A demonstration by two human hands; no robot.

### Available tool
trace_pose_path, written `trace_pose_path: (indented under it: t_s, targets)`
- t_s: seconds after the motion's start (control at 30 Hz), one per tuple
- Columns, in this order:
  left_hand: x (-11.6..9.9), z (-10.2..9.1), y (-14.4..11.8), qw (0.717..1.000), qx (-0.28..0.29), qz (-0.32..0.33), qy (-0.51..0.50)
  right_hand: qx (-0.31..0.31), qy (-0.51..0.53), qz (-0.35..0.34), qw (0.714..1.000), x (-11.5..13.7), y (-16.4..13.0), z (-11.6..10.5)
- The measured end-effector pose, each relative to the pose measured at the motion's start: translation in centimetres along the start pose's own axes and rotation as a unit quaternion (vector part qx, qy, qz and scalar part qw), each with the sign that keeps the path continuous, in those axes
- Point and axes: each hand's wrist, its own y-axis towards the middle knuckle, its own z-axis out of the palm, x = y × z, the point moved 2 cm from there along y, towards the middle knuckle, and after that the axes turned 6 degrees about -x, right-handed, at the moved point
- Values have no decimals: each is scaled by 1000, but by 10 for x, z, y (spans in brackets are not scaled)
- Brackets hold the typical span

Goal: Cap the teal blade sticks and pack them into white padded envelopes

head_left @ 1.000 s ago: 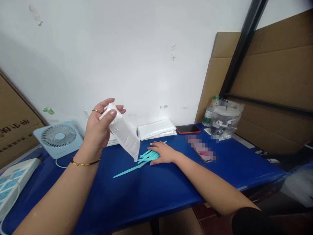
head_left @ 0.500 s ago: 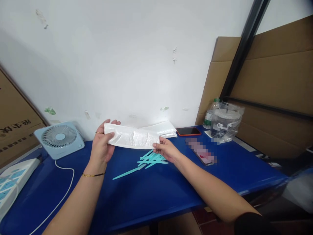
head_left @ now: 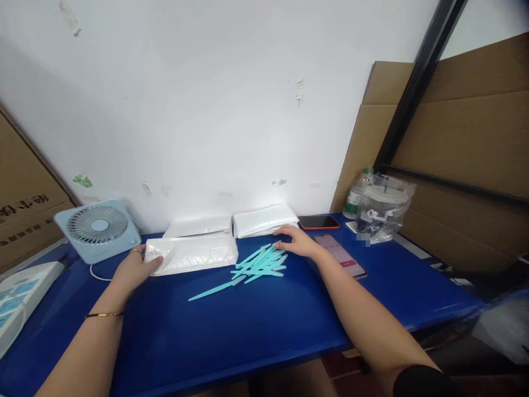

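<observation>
My left hand (head_left: 137,268) grips the left end of a white bubble mailer (head_left: 198,256), thumb on top. The mailer is low over the table, its far edge overlapping another white mailer (head_left: 200,226) by the wall. My right hand (head_left: 296,241) is open, thumb and fingers apart, at the upper right of a loose pile of turquoise eyebrow razors (head_left: 260,266); whether its fingertips touch them I cannot tell. One eyebrow razor (head_left: 215,290) lies apart to the front left, near the pile. Behind the right hand lies a stack of white mailers (head_left: 264,219).
On the blue table (head_left: 231,342), a light blue fan (head_left: 99,231) and a power strip (head_left: 31,300) stand left. Two phones, one orange-edged (head_left: 319,222) and one lit (head_left: 339,253), lie right. Beyond are a bottle (head_left: 354,196) and a bagged cup (head_left: 382,212).
The white mailer has come down and left in my left hand. My right hand has let go of it and moved right, beside the razor pile.
</observation>
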Motion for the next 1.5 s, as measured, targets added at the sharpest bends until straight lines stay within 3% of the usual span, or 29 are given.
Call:
trace_pose_path:
  t_s: [0.07, 0.13, 0.17, 0.2, 0.27, 0.3, 0.37, 0.47, 0.57, 0.63, 0.73, 0.83, 1.03, 1.17, 1.27, 1.4, 1.5]
  targets:
    - [-6, -6, -6, 987, -74, 28, 138, 102, 4, -14, 995, -3, -4, 1]
    - [-30, 2, -25, 973, -104, 109, 173, 186, 2, -19, 982, -3, -8, 5]
    - [-46, 13, -39, 973, -61, 167, 147, 214, -7, -18, 977, -1, -9, 8]
    - [-62, 27, -54, 969, 17, 220, 114, 231, -19, -16, 973, 1, -11, 12]
    - [-88, 58, -84, 938, 181, 284, 82, 238, -47, -19, 970, 7, -13, 19]
    - [-98, 72, -97, 922, 227, 302, 86, 236, -59, -26, 970, 11, -14, 22]
    - [-111, 94, -114, 900, 265, 329, 110, 230, -71, -46, 970, 22, -16, 27]
    - [-118, 111, -120, 876, 305, 352, 130, 224, -68, -73, 969, 40, -20, 31]
    - [-123, 113, -116, 848, 359, 374, 111, 233, -52, -96, 966, 52, -22, 30]
    - [-126, 109, -112, 847, 378, 364, 87, 226, -32, -99, 968, 54, -21, 27]
    - [-132, 107, -105, 870, 372, 318, 63, 156, -23, -73, 985, 45, -15, 21]
    - [-136, 114, -99, 879, 356, 301, 100, 89, -54, -47, 993, 31, -9, 23]
    - [-140, 130, -91, 874, 376, 259, 169, 109, -50, -42, 992, 26, -6, 38]
    - [-145, 134, -82, 879, 301, 313, 198, 97, -29, -55, 993, 23, -3, 37]
    - [-146, 139, -73, 878, 249, 350, 212, 53, -44, -50, 996, 10, 1, 30]
    - [-141, 148, -65, 879, 237, 360, 201, 20, -75, -11, 997, -5, 3, 19]
    - [-135, 150, -66, 886, 240, 358, 170, 41, -83, -33, 995, 2, 1, 13]
